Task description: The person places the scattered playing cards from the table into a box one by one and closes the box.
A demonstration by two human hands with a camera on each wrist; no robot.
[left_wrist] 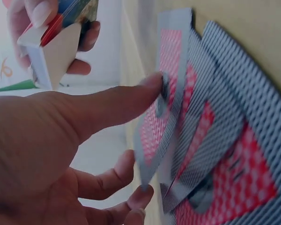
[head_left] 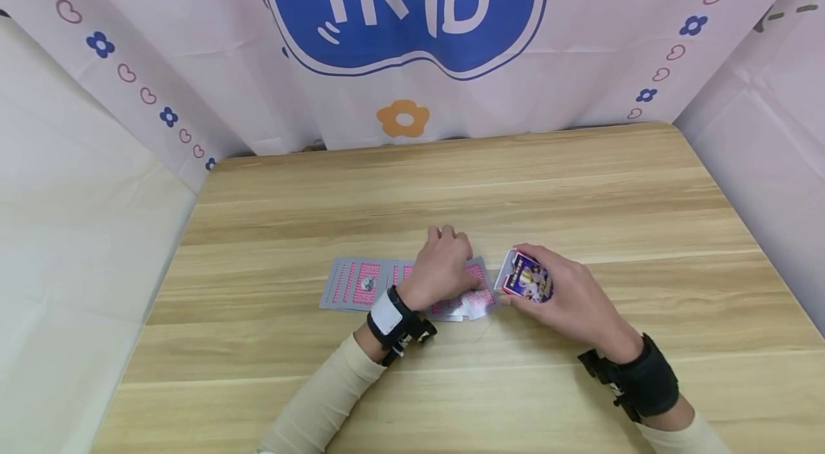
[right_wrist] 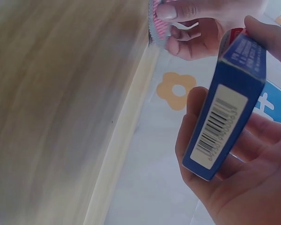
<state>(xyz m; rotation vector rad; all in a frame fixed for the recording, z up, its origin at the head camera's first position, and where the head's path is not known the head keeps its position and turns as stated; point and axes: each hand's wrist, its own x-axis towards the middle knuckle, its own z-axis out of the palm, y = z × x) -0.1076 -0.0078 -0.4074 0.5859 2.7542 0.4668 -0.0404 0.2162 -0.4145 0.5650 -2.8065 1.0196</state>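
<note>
Playing cards with red-and-grey patterned backs lie overlapping in a row on the table, their backs up. Over the right part of the row, my left hand pinches a playing card, with the thumb on its back and fingertips at its edge. Just right of the row, my right hand grips a card box with a colourful picture on its front. A white barcode label shows on the box's blue narrow side in the right wrist view. The left hand hides the middle of the row.
The wooden table reaches back to a white cloth backdrop with a blue sign and an orange flower. White cloth also hangs along the left side, and more cloth on the right.
</note>
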